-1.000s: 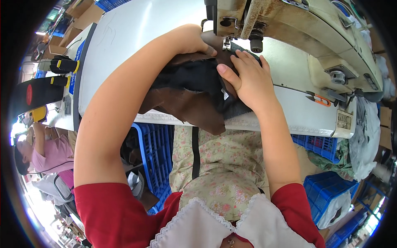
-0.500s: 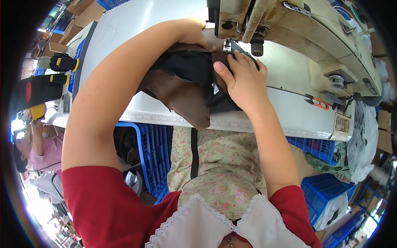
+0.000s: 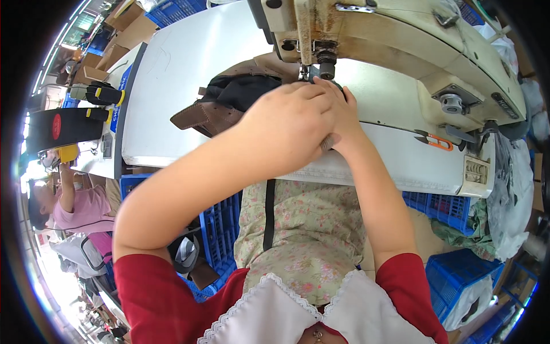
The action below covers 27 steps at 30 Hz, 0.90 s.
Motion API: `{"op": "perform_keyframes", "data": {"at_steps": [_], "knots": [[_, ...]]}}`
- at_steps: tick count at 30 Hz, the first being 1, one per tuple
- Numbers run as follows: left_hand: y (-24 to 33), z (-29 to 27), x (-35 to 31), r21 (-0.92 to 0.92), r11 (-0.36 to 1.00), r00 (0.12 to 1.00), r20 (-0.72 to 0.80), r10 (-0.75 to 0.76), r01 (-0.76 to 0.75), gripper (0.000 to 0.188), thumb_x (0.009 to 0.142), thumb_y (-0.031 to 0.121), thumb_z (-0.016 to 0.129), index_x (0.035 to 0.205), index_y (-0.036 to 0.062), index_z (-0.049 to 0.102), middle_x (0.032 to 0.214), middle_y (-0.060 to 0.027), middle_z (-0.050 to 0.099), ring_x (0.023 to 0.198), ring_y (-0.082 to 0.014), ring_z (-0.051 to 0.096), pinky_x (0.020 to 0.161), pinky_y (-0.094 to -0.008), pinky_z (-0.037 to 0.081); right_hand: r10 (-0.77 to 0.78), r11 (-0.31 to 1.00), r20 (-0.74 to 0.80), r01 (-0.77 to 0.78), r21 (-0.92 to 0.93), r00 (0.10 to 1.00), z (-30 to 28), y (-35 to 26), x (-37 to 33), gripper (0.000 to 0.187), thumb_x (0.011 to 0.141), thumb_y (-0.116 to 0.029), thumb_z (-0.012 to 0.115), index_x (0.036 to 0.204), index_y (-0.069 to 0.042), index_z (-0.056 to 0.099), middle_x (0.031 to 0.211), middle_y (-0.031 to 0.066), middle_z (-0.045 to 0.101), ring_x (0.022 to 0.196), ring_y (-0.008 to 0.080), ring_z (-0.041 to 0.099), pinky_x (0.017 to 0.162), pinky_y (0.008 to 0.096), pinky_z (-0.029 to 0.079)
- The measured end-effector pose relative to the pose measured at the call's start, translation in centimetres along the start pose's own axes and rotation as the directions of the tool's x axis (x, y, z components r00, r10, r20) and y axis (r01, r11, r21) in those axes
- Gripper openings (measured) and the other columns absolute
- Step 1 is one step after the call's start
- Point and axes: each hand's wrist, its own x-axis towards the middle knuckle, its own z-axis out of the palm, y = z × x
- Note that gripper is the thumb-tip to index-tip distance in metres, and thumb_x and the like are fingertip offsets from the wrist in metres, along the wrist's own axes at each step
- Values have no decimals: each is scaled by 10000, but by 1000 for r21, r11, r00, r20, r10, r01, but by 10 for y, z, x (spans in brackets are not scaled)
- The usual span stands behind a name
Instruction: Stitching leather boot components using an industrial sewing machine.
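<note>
A brown leather piece with black cloth lining (image 3: 238, 89) lies bunched on the white sewing machine table, its far end under the needle area. The presser foot (image 3: 304, 71) stands beside my fingertips. My left hand (image 3: 295, 123) is closed, fingers curled, and lies across part of my right hand. A small grey ridged bit (image 3: 327, 142) shows at its lower edge; what it grips is hidden. My right hand (image 3: 342, 109) rests by the presser foot with its fingers stretched out, its thumb side covered by my left hand.
The sewing machine (image 3: 401, 57) fills the upper right. Orange-handled thread snips (image 3: 436, 141) lie on the table at right. Blue crates (image 3: 220, 229) stand below the table on both sides. A person in pink (image 3: 80, 206) is at far left.
My left hand has come from the far side of the leather piece toward me and onto my right hand. The leather piece has shifted left and away from the near edge.
</note>
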Motion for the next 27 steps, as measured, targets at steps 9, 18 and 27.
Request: {"op": "perform_keyframes", "data": {"at_steps": [9, 18, 27], "knots": [[40, 69, 19, 573, 747, 848, 159, -505, 338, 494, 880, 173, 527, 1316, -59, 532, 1321, -244, 570, 1118, -317, 601, 1015, -401, 410, -15, 826, 113, -51, 561, 994, -49, 63, 16, 322, 887, -216, 653, 1143, -24, 687, 1265, 142, 627, 1189, 324, 562, 1023, 389, 439], [61, 82, 39, 667, 627, 661, 261, -703, 403, 492, 909, 196, 463, 1307, -81, 549, 1340, -272, 556, 1268, -337, 521, 1159, -553, 204, 92, 961, 84, -110, 255, 992, -39, 51, 35, 210, 847, -267, 682, 1002, -154, 768, 866, 88, 645, 807, 275, 636, 719, 379, 502], [27, 41, 30, 399, 694, 751, 18, -660, 600, 335, 775, 105, 636, 1071, -47, 674, 1302, -242, 583, 1015, -247, 682, 864, -310, 548, 78, 981, 31, -83, 177, 996, -35, 49, 31, 196, 838, -299, 696, 975, -184, 774, 767, 81, 608, 755, 281, 626, 659, 392, 481]]}}
